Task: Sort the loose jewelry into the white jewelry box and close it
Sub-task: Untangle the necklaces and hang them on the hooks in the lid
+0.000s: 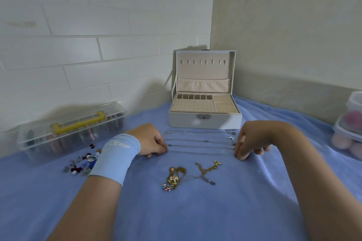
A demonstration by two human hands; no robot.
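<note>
The white jewelry box (204, 121) stands open on the blue cloth, its lid upright and its beige trays bare. In front of it several thin silver chains (199, 146) lie stretched in parallel rows. My left hand (151, 141) pinches the left end of the nearest chain and my right hand (247, 143) pinches its right end. Nearer to me lie a gold charm bracelet (174, 179) and a gold necklace (208, 168). A heap of small earrings and beads (84, 162) sits left of my left wrist, which wears a blue wristband.
A clear plastic case with a yellow handle (72, 129) lies at the left by the tiled wall. Stacked clear tubs with pink contents (350, 123) stand at the right edge. The blue cloth (195, 211) covers the whole surface.
</note>
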